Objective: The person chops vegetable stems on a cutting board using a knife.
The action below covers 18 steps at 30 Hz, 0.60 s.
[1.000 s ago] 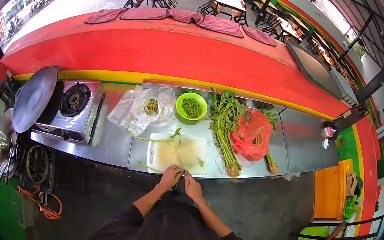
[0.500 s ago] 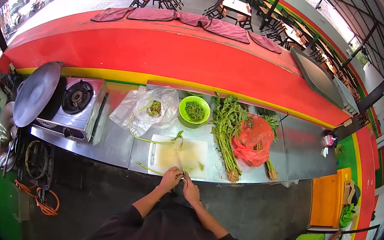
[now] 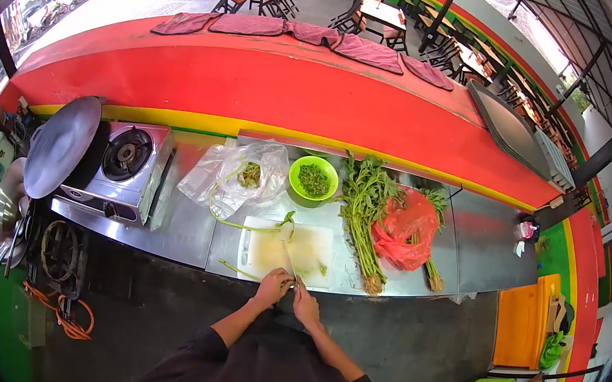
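My right hand grips a knife, its blade pointing away from me over the white cutting board. Close beside it, my left hand is closed at the board's front edge, by the knife's handle end. What its fingers hold, if anything, is too small to make out. A long green stem with a leaf lies across the board's back left and curves up toward a clear plastic bag. Another stem piece rests at the front left, and small green bits sit on the board's right side.
Behind the board stands a green bowl of chopped greens. To the right lie leafy green bunches and a red plastic bag. A gas stove and a large wok are at the left. A red wall runs behind the counter.
The whole view has shifted slightly. Both hands stay together at the board's front edge, with the knife in nearly the same pose.
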Each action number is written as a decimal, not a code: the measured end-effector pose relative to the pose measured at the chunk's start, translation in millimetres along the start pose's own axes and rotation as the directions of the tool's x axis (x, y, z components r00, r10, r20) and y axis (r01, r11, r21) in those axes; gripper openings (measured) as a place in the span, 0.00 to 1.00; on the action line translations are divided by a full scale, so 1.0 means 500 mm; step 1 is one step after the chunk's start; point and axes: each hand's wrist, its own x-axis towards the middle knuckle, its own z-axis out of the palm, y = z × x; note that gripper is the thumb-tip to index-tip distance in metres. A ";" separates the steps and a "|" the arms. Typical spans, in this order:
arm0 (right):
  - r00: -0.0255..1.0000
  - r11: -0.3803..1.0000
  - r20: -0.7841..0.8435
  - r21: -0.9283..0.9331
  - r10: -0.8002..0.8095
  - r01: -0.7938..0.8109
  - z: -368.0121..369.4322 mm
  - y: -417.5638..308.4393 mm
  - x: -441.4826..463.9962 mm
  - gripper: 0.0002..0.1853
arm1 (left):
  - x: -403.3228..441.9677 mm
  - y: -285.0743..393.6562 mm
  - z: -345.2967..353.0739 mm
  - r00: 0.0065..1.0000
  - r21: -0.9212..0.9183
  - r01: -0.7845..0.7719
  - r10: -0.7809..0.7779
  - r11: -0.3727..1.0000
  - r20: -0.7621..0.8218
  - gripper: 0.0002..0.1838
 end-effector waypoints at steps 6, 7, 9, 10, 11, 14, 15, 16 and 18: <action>1.000 1.000 -0.014 -0.006 -0.026 0.026 0.000 -0.004 0.012 0.25 | 0.000 0.001 0.000 1.000 -0.017 0.023 -0.023 1.000 -0.008 0.07; 0.999 0.999 -0.015 -0.006 -0.032 0.032 0.000 -0.003 0.014 0.25 | 0.001 0.002 -0.001 1.000 -0.017 0.024 -0.024 1.000 -0.009 0.07; 1.000 0.999 0.001 0.006 -0.031 0.031 -0.003 -0.003 0.018 0.25 | 0.003 0.003 -0.004 1.000 0.017 0.014 -0.014 1.000 0.017 0.07; 0.999 0.999 0.017 0.019 -0.029 0.029 -0.005 -0.003 0.018 0.26 | 0.003 0.003 -0.004 1.000 0.018 0.017 -0.017 1.000 0.016 0.07; 0.999 0.999 0.021 0.019 -0.030 0.030 -0.007 -0.003 0.018 0.26 | 0.002 0.004 -0.004 1.000 -0.007 0.027 -0.027 1.000 0.015 0.08; 0.999 0.998 0.033 0.058 -0.017 0.015 -0.010 -0.001 0.019 0.26 | 0.002 0.005 -0.007 0.999 -0.013 0.035 -0.035 0.999 0.014 0.08; 0.999 0.997 0.046 0.077 -0.013 0.009 -0.011 0.001 0.017 0.26 | 0.003 0.004 -0.007 0.999 0.001 0.030 -0.030 1.000 0.015 0.07; 0.998 0.995 0.058 0.097 -0.008 0.003 -0.013 0.002 0.015 0.26 | 0.004 0.002 -0.007 0.999 0.002 0.029 -0.029 1.000 0.014 0.07; 0.998 0.995 0.062 0.102 -0.004 -0.002 -0.017 0.003 0.006 0.26 | 0.005 0.000 -0.006 0.999 -0.015 0.031 -0.031 0.999 0.015 0.07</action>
